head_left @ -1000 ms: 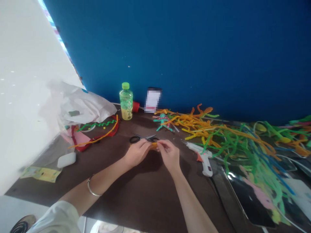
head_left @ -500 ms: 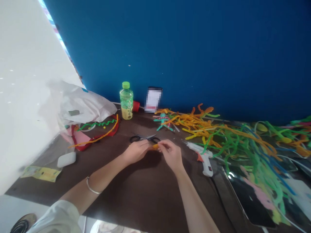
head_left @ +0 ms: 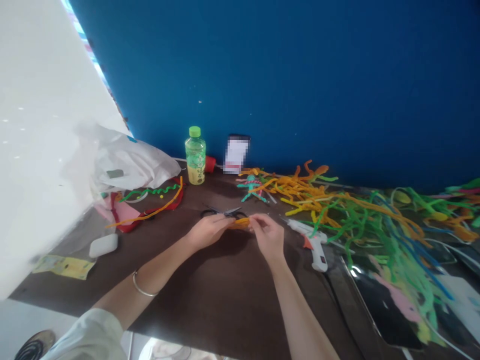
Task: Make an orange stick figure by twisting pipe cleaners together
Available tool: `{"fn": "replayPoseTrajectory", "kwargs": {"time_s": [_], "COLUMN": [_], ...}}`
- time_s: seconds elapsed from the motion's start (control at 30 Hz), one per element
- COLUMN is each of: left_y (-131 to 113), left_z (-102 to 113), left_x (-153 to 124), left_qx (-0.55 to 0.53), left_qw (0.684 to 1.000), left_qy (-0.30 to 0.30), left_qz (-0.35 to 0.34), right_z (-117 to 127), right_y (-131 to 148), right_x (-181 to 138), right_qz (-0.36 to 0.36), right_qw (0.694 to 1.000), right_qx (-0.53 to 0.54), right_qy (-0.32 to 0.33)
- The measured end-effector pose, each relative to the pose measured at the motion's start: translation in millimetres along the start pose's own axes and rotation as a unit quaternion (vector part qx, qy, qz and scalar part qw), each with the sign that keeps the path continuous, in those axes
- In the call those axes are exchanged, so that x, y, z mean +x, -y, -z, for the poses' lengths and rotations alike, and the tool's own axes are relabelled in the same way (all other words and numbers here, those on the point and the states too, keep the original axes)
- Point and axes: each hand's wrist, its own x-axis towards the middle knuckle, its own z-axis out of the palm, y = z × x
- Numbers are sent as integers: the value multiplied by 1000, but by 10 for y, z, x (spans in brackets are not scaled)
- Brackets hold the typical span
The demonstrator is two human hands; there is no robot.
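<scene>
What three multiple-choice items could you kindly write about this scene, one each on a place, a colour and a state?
1. Where does the glue gun lie?
A. Against the bottle
B. To the right of the person's right hand
C. Inside the plastic bag

2. What colour is the cap on the bottle?
A. Green
B. Red
C. Blue

3. What state is the orange pipe cleaner in?
A. Lying alone on the tabletop
B. Wrapped around the bottle
C. Held between both hands

Answers:
1. B, since the glue gun lies just off to that hand's right.
2. A, since the cap plainly shows green.
3. C, since the left hand and the right hand both grasp it.
</scene>
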Motion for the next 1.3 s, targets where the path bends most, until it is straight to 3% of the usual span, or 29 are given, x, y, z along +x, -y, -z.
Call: {"fn": "replayPoseTrajectory", "kwargs": {"time_s": [0.33, 0.43, 0.5, 0.57, 0.67, 0.73, 0.83, 0.97, 1.13, 1.3], "left_y": [-12, 12, 54, 99, 124, 95, 18, -22, 33, 13], "left_z": [27, 56, 57, 47, 36, 39, 40, 14, -38, -33], "left_x": [-25, -11, 17, 50, 79, 81, 77, 81, 58, 2], "left_qx": [-69, -116, -173, -267, -398, -420, -373, -279, -103, 113], "left_qw": [995, 985, 958, 915, 861, 858, 894, 938, 986, 992], "left_qy": [57, -19, -102, -137, -74, -8, 41, 11, -72, -59], "left_qz": [32, 124, 206, 270, 308, 294, 245, 205, 105, -3], "right_z": [83, 113, 114, 98, 70, 61, 60, 52, 34, 31], "right_y": [-11, -3, -14, -31, -50, -54, -52, -27, 34, 63], "right_x": [55, 61, 56, 50, 45, 45, 44, 27, 22, 28], "right_qz": [-32, -53, -62, -66, -67, -64, -52, -43, -49, -49], "right_qw": [999, 997, 994, 990, 987, 987, 987, 986, 991, 995], "right_qx": [27, 46, 65, 84, 98, 103, 117, 118, 80, 46], "right_qy": [-4, 23, 58, 92, 109, 102, 98, 106, 93, 80]}}
